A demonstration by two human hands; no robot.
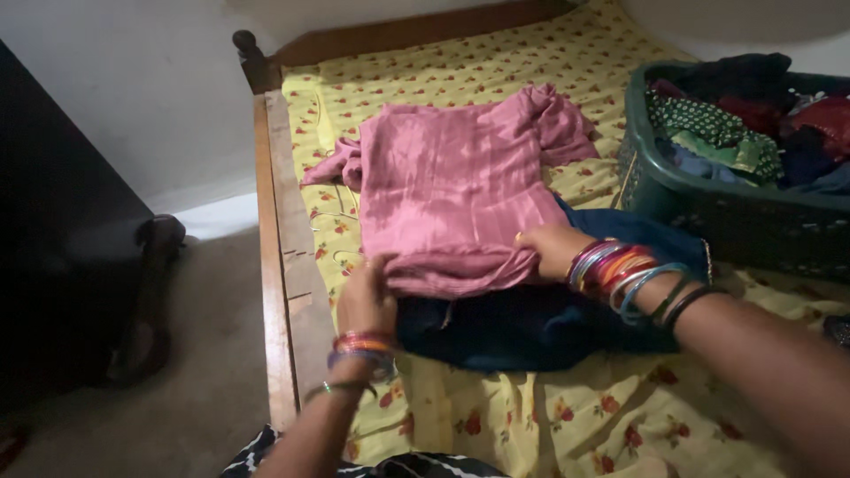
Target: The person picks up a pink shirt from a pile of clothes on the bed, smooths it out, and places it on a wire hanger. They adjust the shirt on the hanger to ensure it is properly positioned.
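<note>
Yellow floral bedsheet point(549, 416), both hands point(366, 301) point(549, 248) pinching pink garment point(452, 190), green basket point(708, 208)

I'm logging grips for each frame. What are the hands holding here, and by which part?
Both hands hold the pink garment by its near edge: the left hand at the near-left corner, the right hand at the near-right edge.

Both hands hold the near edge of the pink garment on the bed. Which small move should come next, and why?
Probably lift that near edge and fold it away, over the rest of the pink garment. The left hand and right hand each pinch a near corner, and the cloth lies spread flat over a dark blue garment, so it looks ready for a fold.
</note>
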